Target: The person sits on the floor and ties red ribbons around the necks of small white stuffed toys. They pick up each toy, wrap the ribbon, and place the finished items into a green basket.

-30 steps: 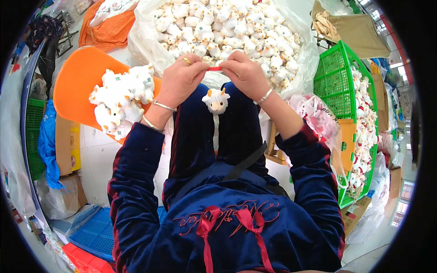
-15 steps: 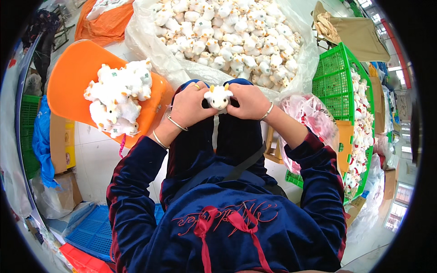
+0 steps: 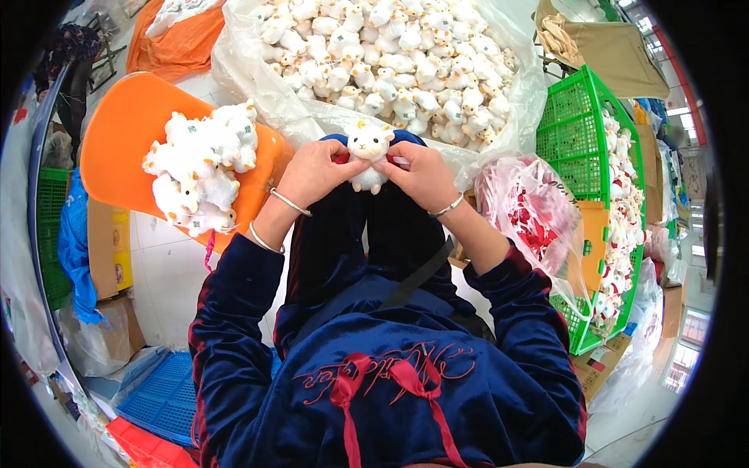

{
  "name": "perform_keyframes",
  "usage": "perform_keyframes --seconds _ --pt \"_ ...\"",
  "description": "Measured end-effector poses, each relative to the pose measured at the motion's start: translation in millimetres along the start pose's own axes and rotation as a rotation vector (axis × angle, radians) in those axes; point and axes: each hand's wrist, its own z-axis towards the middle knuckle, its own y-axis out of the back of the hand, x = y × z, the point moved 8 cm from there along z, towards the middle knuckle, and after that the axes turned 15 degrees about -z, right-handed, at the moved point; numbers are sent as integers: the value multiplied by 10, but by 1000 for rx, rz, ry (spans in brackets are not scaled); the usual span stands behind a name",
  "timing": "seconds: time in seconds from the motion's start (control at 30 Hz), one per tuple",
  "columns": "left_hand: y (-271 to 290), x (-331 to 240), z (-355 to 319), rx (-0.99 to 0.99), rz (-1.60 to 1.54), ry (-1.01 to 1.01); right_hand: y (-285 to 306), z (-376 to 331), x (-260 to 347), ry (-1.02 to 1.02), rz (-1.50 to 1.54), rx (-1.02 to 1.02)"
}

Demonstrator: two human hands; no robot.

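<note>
Above my knees I hold a small white plush animal (image 3: 367,148) with yellow horns, its face and belly turned up toward me. The fingers of my left hand (image 3: 320,175) pinch at its chest from one side. My right hand (image 3: 425,178) pinches at the same height from the other side. Bits of red fabric (image 3: 341,158) show by my fingers at both sides of its neck; the rest of that piece is hidden. Several similar plush toys (image 3: 199,168) lie heaped on an orange chair (image 3: 117,140) to my left.
Ahead, a large clear plastic bag (image 3: 242,78) is full of white plush toys (image 3: 398,62). To my right are a thin plastic bag (image 3: 499,183) with red pieces (image 3: 530,222) inside and a green crate (image 3: 573,132) beside more toys with red on them (image 3: 618,210). A blue crate (image 3: 160,398) lies at lower left.
The plush animal has been tipped back, so its belly and feet now show. Red fabric has appeared at its neck between my fingers. Red pieces now show in the bag at right.
</note>
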Motion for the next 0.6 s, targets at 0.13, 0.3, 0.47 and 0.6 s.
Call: perform_keyframes --seconds 0.13,0.3,0.47,0.6 --pt "-24 72 2 -15 -104 2 -11 -47 60 -3 -93 -48" --pt "-39 74 14 -30 -157 -3 -43 -28 48 51 21 -36" --pt "-80 97 17 55 -204 28 -21 -60 153 76 1 -94" --pt "-80 43 -6 74 -263 -34 13 -75 208 159 -72 -193"
